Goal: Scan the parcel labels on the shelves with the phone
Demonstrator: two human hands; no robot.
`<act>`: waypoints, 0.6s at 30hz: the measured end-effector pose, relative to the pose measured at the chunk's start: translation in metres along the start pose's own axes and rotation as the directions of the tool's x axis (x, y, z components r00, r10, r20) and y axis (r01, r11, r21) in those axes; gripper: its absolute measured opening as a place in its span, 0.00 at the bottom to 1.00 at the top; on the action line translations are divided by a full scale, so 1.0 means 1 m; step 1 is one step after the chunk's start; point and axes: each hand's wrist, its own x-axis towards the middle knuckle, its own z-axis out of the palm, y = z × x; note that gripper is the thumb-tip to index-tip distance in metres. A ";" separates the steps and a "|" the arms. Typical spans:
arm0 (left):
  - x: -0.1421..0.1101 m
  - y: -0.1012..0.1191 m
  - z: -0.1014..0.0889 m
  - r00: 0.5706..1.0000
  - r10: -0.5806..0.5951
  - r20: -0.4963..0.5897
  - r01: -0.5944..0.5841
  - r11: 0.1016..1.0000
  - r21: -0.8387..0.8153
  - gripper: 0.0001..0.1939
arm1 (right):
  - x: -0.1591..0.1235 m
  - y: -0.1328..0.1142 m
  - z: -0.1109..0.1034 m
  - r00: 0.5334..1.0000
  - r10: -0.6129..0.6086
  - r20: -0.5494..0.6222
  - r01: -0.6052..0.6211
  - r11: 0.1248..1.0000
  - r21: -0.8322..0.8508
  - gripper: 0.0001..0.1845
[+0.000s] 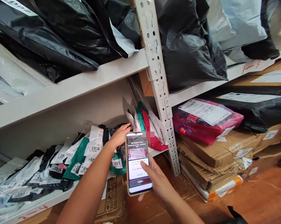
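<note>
My right hand (154,175) is closed around a smartphone (134,188), its thumb lying over the lit screen. The screen shows a small picture of a label above a white box with numbers and Chinese text. My left hand (122,135) reaches in to the lower shelf with its fingers stretched out. Its fingertips meet the edge of a grey-white parcel bag (130,118); the thumb is hidden. Beside them stand a green bag (140,116) and a red bag (154,141). A dark plastic parcel (119,149) lies under the left hand.
Numbered mailing bags (95,146) lean in a row along the lower shelf (44,199). A perforated metal post (162,87) divides the racks. Black parcels (189,43) fill the upper shelf. On the right, a pink-wrapped parcel (208,124) rests on stacked cardboard boxes (208,152).
</note>
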 end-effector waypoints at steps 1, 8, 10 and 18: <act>0.000 0.000 0.000 1.000 -0.003 -0.002 0.003 1.000 0.001 0.24 | 0.000 0.001 -0.001 1.000 0.010 0.004 -0.010 1.000 0.006 0.38; -0.003 -0.001 0.000 1.000 0.015 -0.005 -0.015 1.000 0.000 0.26 | -0.007 0.002 -0.001 0.997 0.031 0.077 -0.028 0.999 -0.045 0.40; -0.004 0.002 -0.002 0.999 0.050 -0.012 -0.050 0.999 0.007 0.28 | -0.009 0.001 0.000 0.993 0.042 0.111 -0.036 0.998 -0.049 0.42; -0.007 0.007 -0.004 0.998 0.059 -0.033 -0.058 0.998 0.041 0.32 | -0.014 -0.002 0.004 0.980 0.051 0.194 -0.035 0.996 -0.085 0.50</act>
